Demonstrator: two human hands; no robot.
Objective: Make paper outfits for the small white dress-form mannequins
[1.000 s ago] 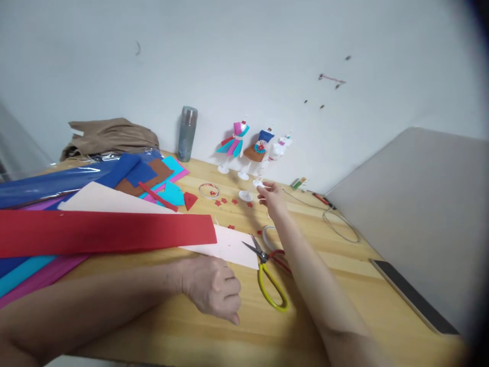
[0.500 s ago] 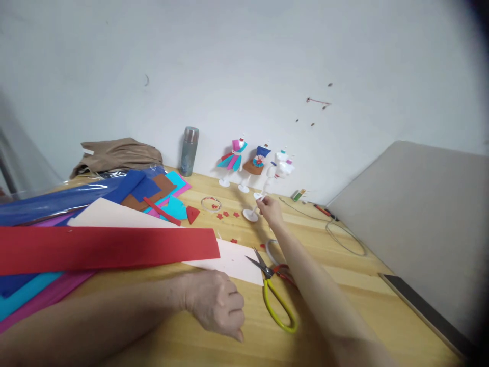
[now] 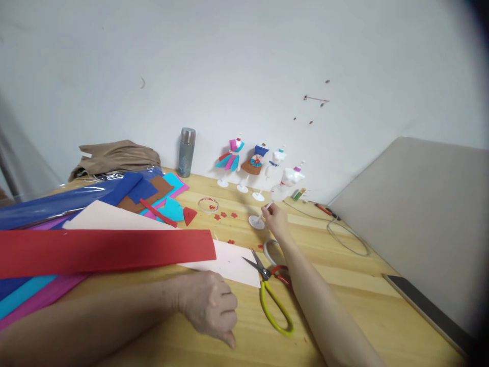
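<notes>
My right hand [image 3: 276, 221] is closed on the stem of a small white mannequin [image 3: 292, 178] with a purple neck piece, its round base tilted toward me. Three more mannequins stand behind it: one in a pink and teal dress [image 3: 231, 155], one in a blue and brown dress [image 3: 255, 159], one white with a blue band [image 3: 277, 158]. My left hand [image 3: 211, 305] is a loose fist, palm down, below the white sheet [image 3: 239, 270]; nothing shows in it. Scissors with yellow and red handles [image 3: 275, 307] lie between my arms.
A long red strip [image 3: 110, 250] crosses coloured sheets on the left. Small red flowers [image 3: 223, 215] and a ring [image 3: 208, 205] lie mid-table. A thermos [image 3: 187, 153], brown cloth [image 3: 118, 155], a cable [image 3: 344, 243] and a dark flat object [image 3: 424, 311] surround them.
My right hand has moved slightly right with the held mannequin, which now stands apart from the white one behind it. My left hand remains a fist in nearly the same place.
</notes>
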